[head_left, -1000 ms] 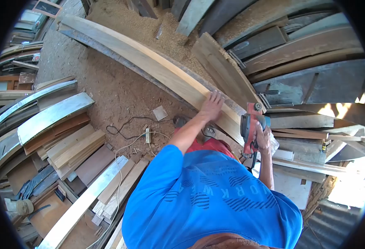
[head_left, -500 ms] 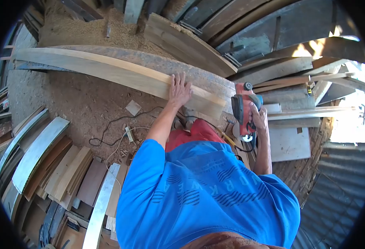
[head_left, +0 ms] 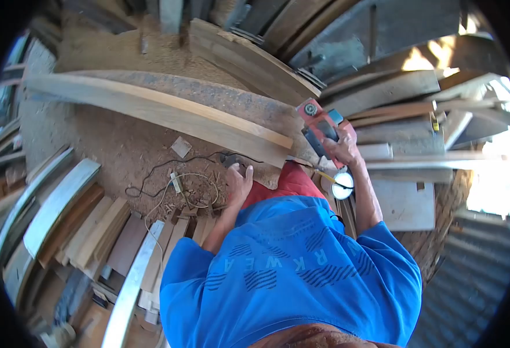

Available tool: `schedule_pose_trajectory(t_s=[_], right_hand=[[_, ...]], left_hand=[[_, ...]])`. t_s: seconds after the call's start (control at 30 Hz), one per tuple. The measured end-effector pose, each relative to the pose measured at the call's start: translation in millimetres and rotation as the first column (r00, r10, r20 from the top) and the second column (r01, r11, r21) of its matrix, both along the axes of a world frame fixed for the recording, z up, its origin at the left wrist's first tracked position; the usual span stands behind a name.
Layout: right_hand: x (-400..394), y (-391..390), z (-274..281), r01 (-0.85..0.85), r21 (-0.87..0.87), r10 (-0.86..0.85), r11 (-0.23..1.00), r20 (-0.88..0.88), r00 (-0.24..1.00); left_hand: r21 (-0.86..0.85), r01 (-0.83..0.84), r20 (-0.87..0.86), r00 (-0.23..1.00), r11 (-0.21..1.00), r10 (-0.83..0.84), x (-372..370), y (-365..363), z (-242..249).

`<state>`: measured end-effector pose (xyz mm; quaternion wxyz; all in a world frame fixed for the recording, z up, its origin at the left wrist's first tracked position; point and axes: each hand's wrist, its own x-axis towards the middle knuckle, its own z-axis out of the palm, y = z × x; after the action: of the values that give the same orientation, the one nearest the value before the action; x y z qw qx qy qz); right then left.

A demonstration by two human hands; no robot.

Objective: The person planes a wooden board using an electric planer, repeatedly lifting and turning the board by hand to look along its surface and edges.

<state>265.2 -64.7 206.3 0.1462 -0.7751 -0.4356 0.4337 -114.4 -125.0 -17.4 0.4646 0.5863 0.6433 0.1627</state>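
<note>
My right hand (head_left: 346, 149) is closed around the handle of a red electric hand planer (head_left: 320, 120). The planer is tilted, beyond the near right end of a long pale board (head_left: 168, 110). That board lies along a worn bench (head_left: 208, 90), its lighter edge facing up. Clear of the board, my left hand (head_left: 240, 184) hangs near my red shorts, thumb and fingers apart, with nothing seen in it. A dark cord (head_left: 194, 158) runs across the ground past this hand.
Stacked planks (head_left: 98, 232) stand at the left, some curved. More timber (head_left: 405, 110) is piled at the right, near a white round container (head_left: 342, 185). A pale loop of cable (head_left: 211, 182) and wood scraps lie on the sawdust-covered ground.
My left hand has come off the board and drawn back toward my body. My right hand has turned the planer and shifted it left and slightly up in view.
</note>
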Motion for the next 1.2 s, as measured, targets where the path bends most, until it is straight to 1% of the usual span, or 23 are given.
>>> schedule_pose_trajectory(t_s=[0.07, 0.1, 0.13, 0.17, 0.23, 0.27, 0.3, 0.33, 0.4, 0.43, 0.47, 0.53, 0.6, 0.63, 0.7, 0.73, 0.77, 0.83, 0.9, 0.97, 1.0, 1.07, 1.2], right_hand=[[9, 12, -16, -0.239, 0.133, 0.230, 0.962, 0.085, 0.970], [2, 16, -12, -0.215, 0.172, 0.209, 0.961, 0.051, 0.977], [5, 19, -23, -0.237, 0.125, 0.230, 0.964, 0.067, 0.971], [3, 30, -10, -0.168, -0.097, 0.151, 0.981, -0.160, 0.975], [11, 31, -34, -0.213, -0.121, 0.176, 0.970, -0.259, 0.950], [21, 26, -63, -0.254, -0.116, 0.210, 0.960, -0.295, 0.932], [22, 27, -66, -0.303, -0.108, 0.258, 0.947, -0.304, 0.917], [23, 26, -72, -0.292, -0.096, 0.248, 0.951, -0.325, 0.913], [31, 19, -93, -0.273, -0.075, 0.225, 0.959, -0.386, 0.895], [40, 22, -103, -0.263, -0.058, 0.214, 0.963, -0.426, 0.879], [46, 27, -103, -0.350, -0.099, 0.278, 0.932, -0.426, 0.861], [38, 47, -67, -0.535, -0.044, 0.524, 0.844, -0.146, 0.839], [39, 60, -65, -0.666, -0.093, 0.672, 0.740, 0.148, 0.725], [22, 68, -46, -0.636, -0.035, 0.614, 0.771, 0.306, 0.728], [-26, 83, 15, -0.580, 0.098, 0.427, 0.809, 0.581, 0.693], [-38, 90, 16, -0.548, 0.154, 0.442, 0.822, 0.435, 0.785], [-49, 88, 8, -0.558, 0.115, 0.499, 0.822, 0.328, 0.802], [-81, 82, -28, -0.582, 0.041, 0.576, 0.812, 0.098, 0.811], [-121, 60, -51, -0.701, -0.012, 0.700, 0.713, 0.049, 0.712], [-141, 29, -90, -0.865, 0.011, 0.861, 0.502, 0.081, 0.501], [-149, 21, -85, -0.833, -0.041, 0.833, 0.551, -0.026, 0.553], [-166, 16, -45, -0.766, -0.144, 0.734, 0.626, -0.222, 0.641], [-169, 8, 46, -0.815, -0.067, 0.817, 0.576, 0.083, 0.571]], left_hand=[[-0.308, -0.314, 0.169, 0.911, 0.898, 0.377, 26, 3, -23], [-0.421, -0.409, 0.292, 0.784, 0.809, 0.548, 50, 17, -8], [-0.533, -0.483, 0.372, 0.603, 0.695, 0.705, 75, 32, 9], [-0.654, -0.479, 0.469, 0.350, 0.585, 0.811, 95, 48, 49], [-0.654, -0.538, 0.383, 0.370, 0.532, 0.846, 101, 50, 31], [-0.670, -0.484, 0.444, 0.346, 0.562, 0.827, 95, 37, -2], [-0.605, -0.555, 0.501, 0.292, 0.571, 0.815, 95, 27, -5], [-0.539, -0.619, 0.558, 0.246, 0.571, 0.793, 95, 18, -7], [-0.530, -0.667, 0.526, 0.227, 0.524, 0.820, 72, -14, -10], [-0.561, -0.687, 0.486, 0.177, 0.461, 0.856, 61, -24, 6], [-0.594, -0.702, 0.439, 0.127, 0.393, 0.889, 49, -39, 22], [-0.564, -0.741, 0.431, 0.111, 0.364, 0.895, 18, -75, 3], [-0.527, -0.780, 0.402, 0.123, 0.338, 0.908, 6, -85, 30], [-0.507, -0.799, 0.385, 0.127, 0.325, 0.914, 1, -89, 42], [-0.456, -0.826, 0.276, 0.224, 0.333, 0.935, -6, -104, 2], [-0.443, -0.839, 0.177, 0.263, 0.316, 0.948, -6, -107, -21], [-0.430, -0.851, 0.077, 0.298, 0.301, 0.951, -3, -106, -34], [-0.494, -0.826, 0.157, 0.223, 0.272, 0.962, 16, -83, -33], [-0.592, -0.755, 0.278, 0.135, 0.281, 0.951, 41, -64, -43], [-0.696, -0.635, 0.422, 0.018, 0.336, 0.907, 62, -59, -66], [-0.727, -0.581, 0.486, -0.058, 0.366, 0.872, 70, -53, -57], [-0.788, -0.447, 0.558, -0.228, 0.424, 0.798, 80, -35, -8], [-0.795, -0.197, 0.600, -0.402, 0.574, 0.692, 91, 4, 125]])
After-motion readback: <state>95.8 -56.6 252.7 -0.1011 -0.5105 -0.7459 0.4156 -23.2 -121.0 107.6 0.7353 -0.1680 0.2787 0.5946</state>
